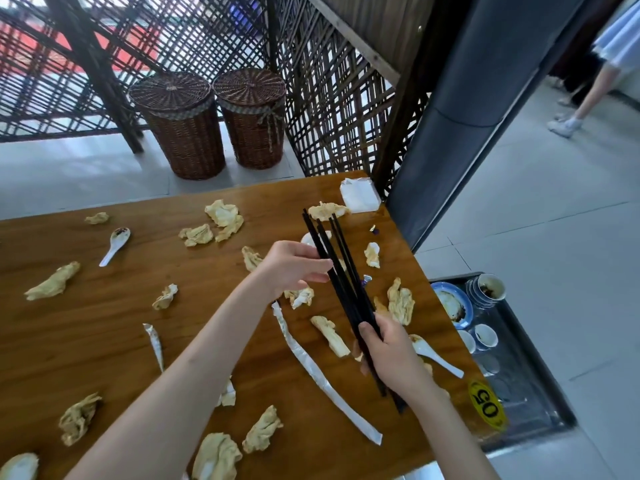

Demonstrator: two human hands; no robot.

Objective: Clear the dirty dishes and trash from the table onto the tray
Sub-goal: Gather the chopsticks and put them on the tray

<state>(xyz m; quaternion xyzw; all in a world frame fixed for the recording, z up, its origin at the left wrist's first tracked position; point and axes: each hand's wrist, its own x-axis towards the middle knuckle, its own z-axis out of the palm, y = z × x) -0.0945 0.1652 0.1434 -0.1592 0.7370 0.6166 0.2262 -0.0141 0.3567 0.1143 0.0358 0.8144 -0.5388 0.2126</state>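
Crumpled napkins littered the wooden table; both hands — right hand, left hand — pinched stiff, light, slippery black chopsticks, best gripped bundled mid-length.

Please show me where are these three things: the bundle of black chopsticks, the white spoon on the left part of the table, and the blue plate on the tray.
black chopsticks (341, 271): head view, middle of the bundle between both hands.
white spoon (114, 246): head view, on its handle.
blue plate (450, 299): head view, its dirty inner surface.
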